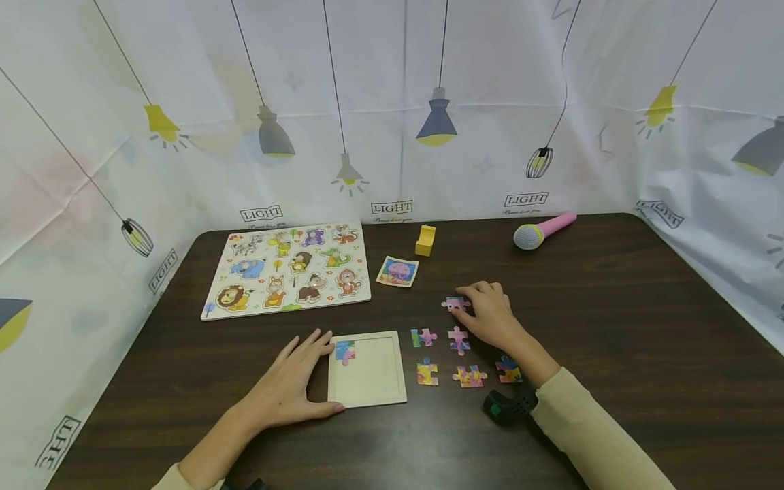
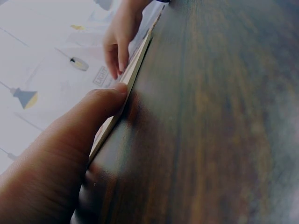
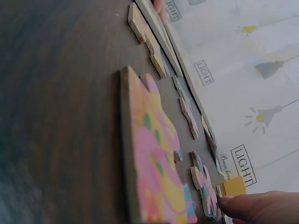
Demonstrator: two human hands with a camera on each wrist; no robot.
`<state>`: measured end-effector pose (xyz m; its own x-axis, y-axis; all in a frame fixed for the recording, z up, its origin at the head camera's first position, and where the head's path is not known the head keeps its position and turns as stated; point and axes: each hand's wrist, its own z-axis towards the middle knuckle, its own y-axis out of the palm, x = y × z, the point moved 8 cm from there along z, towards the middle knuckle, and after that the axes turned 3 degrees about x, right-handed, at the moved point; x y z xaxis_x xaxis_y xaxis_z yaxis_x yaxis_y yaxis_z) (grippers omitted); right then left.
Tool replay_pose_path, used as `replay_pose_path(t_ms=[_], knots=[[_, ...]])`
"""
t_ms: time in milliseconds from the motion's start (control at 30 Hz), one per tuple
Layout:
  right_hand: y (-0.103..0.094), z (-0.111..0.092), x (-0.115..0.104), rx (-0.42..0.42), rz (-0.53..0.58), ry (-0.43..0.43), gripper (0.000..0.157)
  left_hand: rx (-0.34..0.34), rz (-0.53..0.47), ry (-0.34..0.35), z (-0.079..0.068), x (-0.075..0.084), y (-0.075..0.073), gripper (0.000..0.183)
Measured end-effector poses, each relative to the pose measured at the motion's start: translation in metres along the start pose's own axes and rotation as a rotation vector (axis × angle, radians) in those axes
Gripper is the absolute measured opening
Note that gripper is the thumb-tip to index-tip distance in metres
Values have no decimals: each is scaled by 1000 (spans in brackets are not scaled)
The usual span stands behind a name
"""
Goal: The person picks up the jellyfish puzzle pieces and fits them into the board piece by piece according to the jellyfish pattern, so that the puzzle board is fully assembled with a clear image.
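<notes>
On the table lies a square wooden puzzle tray [image 1: 367,390] with one blue-and-pink puzzle piece [image 1: 346,352] in its upper left corner. My left hand [image 1: 284,388] spreads its fingers along the tray's left side, fingertips at the upper corner and thumb at the lower one. In the left wrist view, the thumb [image 2: 110,100] rests against the tray's edge. My right hand [image 1: 490,316] pinches a pink puzzle piece [image 1: 455,303] between thumb and index finger, at table level. Nearer me lie loose pieces, among them a pink one [image 1: 459,340] and a yellow one [image 1: 427,373].
Back left lies an animal puzzle board [image 1: 288,272]. Beside it are a small octopus picture card [image 1: 397,271] and a yellow block [image 1: 425,241]. A pink toy microphone [image 1: 545,230] lies at the back right. A printed cloth [image 1: 343,82] hangs behind the table.
</notes>
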<state>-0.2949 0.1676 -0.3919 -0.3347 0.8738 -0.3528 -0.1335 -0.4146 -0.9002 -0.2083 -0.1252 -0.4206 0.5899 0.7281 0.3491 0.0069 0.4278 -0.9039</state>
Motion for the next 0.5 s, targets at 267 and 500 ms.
replay_pose_path(t_ms=[267,500], knots=[[3,0,2,15,16,-17,34,2,0,3,0,1,-1,95],[4,-1,2,42,36,-26,25,-2,-3,0,0,1,0,94]])
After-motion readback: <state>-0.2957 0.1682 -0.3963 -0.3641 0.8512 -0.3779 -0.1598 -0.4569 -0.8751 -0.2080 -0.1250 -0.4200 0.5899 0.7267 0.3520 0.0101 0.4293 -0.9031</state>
